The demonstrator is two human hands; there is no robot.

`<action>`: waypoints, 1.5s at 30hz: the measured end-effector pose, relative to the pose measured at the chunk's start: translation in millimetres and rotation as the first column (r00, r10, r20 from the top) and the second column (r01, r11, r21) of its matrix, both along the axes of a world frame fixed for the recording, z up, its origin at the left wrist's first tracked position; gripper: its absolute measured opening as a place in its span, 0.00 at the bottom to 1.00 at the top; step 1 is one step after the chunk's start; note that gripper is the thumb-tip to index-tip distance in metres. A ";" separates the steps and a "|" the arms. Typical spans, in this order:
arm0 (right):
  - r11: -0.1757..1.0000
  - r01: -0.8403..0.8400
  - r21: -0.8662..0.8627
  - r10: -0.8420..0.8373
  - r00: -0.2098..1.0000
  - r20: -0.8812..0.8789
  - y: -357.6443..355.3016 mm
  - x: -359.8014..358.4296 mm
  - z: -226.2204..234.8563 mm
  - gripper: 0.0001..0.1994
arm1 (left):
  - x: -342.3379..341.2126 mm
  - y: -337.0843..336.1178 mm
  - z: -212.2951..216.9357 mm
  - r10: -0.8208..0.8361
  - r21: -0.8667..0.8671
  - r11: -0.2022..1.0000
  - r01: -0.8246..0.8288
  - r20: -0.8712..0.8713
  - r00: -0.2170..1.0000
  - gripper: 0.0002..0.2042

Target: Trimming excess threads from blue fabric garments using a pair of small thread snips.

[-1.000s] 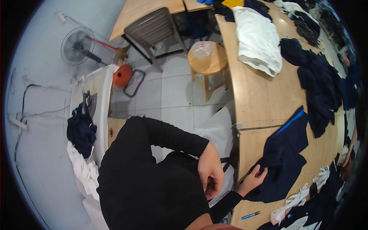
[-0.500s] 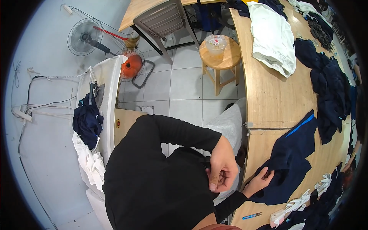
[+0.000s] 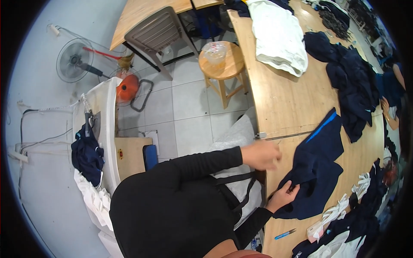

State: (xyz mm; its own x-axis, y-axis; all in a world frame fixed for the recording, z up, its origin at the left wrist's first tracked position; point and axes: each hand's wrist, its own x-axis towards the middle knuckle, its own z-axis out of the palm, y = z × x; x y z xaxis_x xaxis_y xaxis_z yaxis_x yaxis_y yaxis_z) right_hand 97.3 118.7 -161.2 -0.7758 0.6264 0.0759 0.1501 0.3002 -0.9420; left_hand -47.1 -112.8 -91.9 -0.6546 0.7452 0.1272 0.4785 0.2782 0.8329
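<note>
A navy garment piece (image 3: 320, 172) with a bright blue strip along its upper edge lies spread on the wooden table (image 3: 284, 101). My right hand (image 3: 284, 197) grips its near edge, with thumb and fingers closed on the cloth. Above the table's near edge, apart from the garment, is my left hand (image 3: 261, 155). Motion smears its fingers, so what they hold, if anything, cannot be made out. Blue thread snips (image 3: 285, 234) lie on the table close to my right forearm.
Folded white garments (image 3: 277, 38) and a heap of navy clothes (image 3: 350, 81) lie farther along the table. White strips (image 3: 333, 215) sit at the lower right. Left of the table stand a wooden stool (image 3: 221, 64), a grey chair (image 3: 152, 32) and an orange-centred fan (image 3: 128, 88). Another person's hand (image 3: 389, 112) shows far right.
My left hand has moved up and outward from my body to the table's edge. My right hand keeps hold of the garment. The whole view has shifted slightly.
</note>
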 end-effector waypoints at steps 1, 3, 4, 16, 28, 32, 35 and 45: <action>1.000 0.029 0.007 -0.029 0.999 0.024 -1.0 1.3 -3.4 0.20 | -5.5 -7.4 1.9 0.170 -0.081 0.979 -0.190 -0.202 0.965 0.16; 0.998 0.055 -0.001 -0.055 0.998 0.015 -4.0 1.9 -6.2 0.19 | -16.8 -9.0 5.6 0.123 -0.037 0.991 -0.125 -0.057 0.991 0.16; 0.997 0.081 0.006 -0.081 0.997 0.014 -0.5 2.6 -2.0 0.19 | -18.3 -8.1 6.8 0.080 0.001 0.997 -0.081 0.089 0.993 0.16; 0.924 -0.052 -0.378 0.054 0.999 -0.006 14.3 35.7 57.3 0.12 | 8.3 31.3 -53.2 -0.090 -0.367 0.927 -0.071 -0.405 0.910 0.42; 0.964 0.133 -0.231 -0.097 0.982 0.160 7.9 45.9 75.1 0.13 | 7.6 33.3 -59.5 -0.110 -0.397 0.916 -0.054 -0.380 0.918 0.41; 0.970 0.191 -0.148 -0.191 0.981 0.017 23.4 53.7 121.6 0.06 | 8.0 36.2 -57.8 -0.110 -0.400 0.915 -0.057 -0.383 0.917 0.40; 0.884 -0.050 -0.465 -0.178 0.883 -0.435 31.7 54.8 167.6 0.14 | 9.1 40.6 -55.3 -0.124 -0.394 0.918 -0.032 -0.365 0.923 0.40; 0.616 -0.295 -0.731 -0.360 0.719 -0.594 29.3 51.3 185.4 0.22 | 8.5 37.8 -58.8 -0.130 -0.415 0.909 -0.028 -0.348 0.929 0.40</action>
State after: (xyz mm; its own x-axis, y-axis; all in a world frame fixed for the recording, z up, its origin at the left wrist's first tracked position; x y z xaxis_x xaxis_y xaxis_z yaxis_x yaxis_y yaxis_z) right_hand 148.5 148.0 24.2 -0.6951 0.7183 0.0288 -0.5729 -0.5293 -0.6257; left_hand -38.6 -75.0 -150.7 -0.5820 0.8128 0.0251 0.7446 0.5202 0.4184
